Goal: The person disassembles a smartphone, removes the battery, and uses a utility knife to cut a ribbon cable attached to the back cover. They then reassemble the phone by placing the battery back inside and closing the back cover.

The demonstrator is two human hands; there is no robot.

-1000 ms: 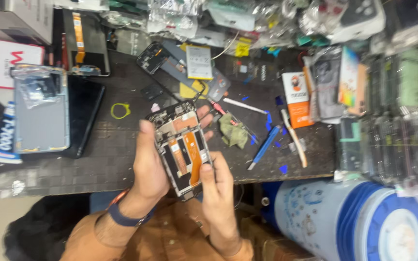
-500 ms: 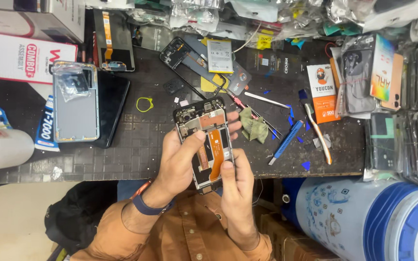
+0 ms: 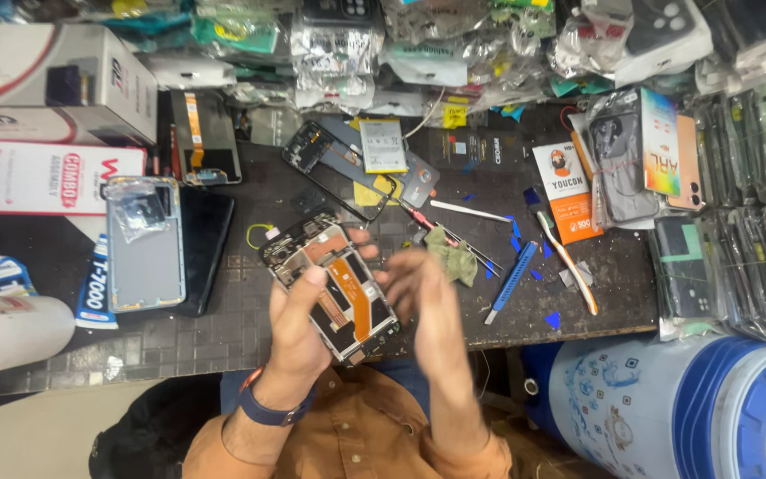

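My left hand [image 3: 297, 326] grips an opened phone [image 3: 332, 286] with its back removed, an orange flex cable running down its middle. The thumb lies across its left edge. My right hand [image 3: 427, 306] is just right of the phone, blurred, fingers spread and apart from it, holding nothing I can make out. Both hands hover over the near edge of the dark grid work mat [image 3: 223, 328].
On the mat lie a green cloth [image 3: 454, 260], tweezers [image 3: 467, 248], a blue pry tool [image 3: 511, 282], a toothbrush [image 3: 567, 262], a second phone frame [image 3: 330, 164] and a grey back cover [image 3: 144, 244]. Glue tubes [image 3: 95, 284] sit left. A blue-white drum [image 3: 667, 408] stands lower right.
My right hand has come off the phone's lower edge and moved right, fingers spreading. The left hand keeps hold of the phone.
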